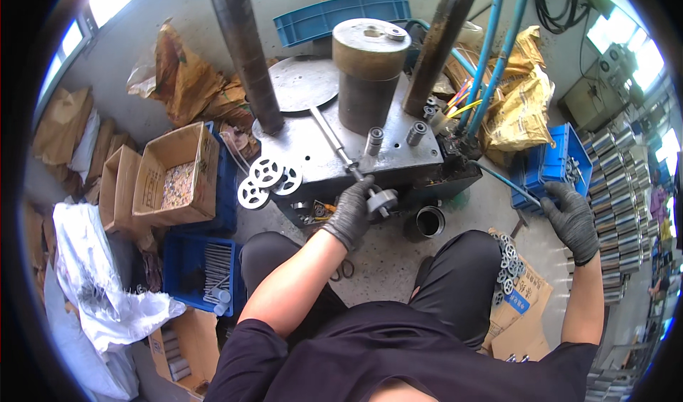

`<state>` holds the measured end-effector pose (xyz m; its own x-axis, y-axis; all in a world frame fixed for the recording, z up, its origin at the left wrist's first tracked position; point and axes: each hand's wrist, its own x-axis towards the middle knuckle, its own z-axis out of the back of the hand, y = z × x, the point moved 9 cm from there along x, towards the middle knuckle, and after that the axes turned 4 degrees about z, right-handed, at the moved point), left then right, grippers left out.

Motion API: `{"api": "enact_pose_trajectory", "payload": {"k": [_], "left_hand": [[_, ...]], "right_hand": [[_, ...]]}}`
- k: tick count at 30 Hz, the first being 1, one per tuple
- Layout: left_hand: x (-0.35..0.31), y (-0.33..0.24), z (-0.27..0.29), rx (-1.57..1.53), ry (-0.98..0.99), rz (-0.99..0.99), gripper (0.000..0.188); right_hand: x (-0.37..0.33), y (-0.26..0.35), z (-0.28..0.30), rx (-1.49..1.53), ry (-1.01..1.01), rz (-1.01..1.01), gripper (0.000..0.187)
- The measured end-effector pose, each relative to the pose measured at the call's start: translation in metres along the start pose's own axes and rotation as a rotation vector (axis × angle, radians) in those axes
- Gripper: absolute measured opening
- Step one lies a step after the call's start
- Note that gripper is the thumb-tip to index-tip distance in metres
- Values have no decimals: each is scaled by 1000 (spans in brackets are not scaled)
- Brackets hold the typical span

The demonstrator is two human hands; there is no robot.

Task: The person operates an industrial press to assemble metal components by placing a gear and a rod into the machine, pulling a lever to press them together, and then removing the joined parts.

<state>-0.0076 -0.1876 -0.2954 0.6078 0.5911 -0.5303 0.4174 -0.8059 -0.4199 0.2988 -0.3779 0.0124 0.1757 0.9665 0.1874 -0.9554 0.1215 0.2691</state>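
Observation:
My left hand (351,215), in a dark glove, is closed around a metal shaft (353,170) at the front edge of the steel press bed (306,146). A round metal piece (381,201) sits at the shaft's near end. The shaft's longer, thicker part (326,129) slants away over the bed. At the right, my gloved right hand (573,225) closes on the outer end of a thin bluish lever (506,182); the fingers partly hide that end. Beside the left hand, three spoked metal wheels (266,172) hang over the bed's left corner.
Two steel columns (245,53) and a thick cylinder (368,82) rise from the bed. Below it stands a dark metal can (427,223). Blue bins (551,161) and a cardboard box (146,188) flank me. Stacked metal cylinders (613,196) line the right. More wheels (508,263) lie by my knee.

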Motion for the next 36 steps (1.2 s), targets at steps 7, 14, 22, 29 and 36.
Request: {"api": "enact_pose_trajectory", "payload": {"k": [7,14,22,29,36], "left_hand": [[1,-32,4,83,-32,-108,32],[-21,-50,20,568,-168,-496,35],[-100,-140,-86,780,-65,-958,35],[-125,-273,-209,926,-64,-1396,30],[-40,-343,-240,1135,-249,-1182,22]], "right_hand": [[-8,-5,26,47,-356,140,24],[24,6,80,-112,-835,394,18],[114,-38,108,-139,-984,288,21],[140,-32,98,-50,-792,160,33],[125,-38,95,-48,-721,102,33]]}}
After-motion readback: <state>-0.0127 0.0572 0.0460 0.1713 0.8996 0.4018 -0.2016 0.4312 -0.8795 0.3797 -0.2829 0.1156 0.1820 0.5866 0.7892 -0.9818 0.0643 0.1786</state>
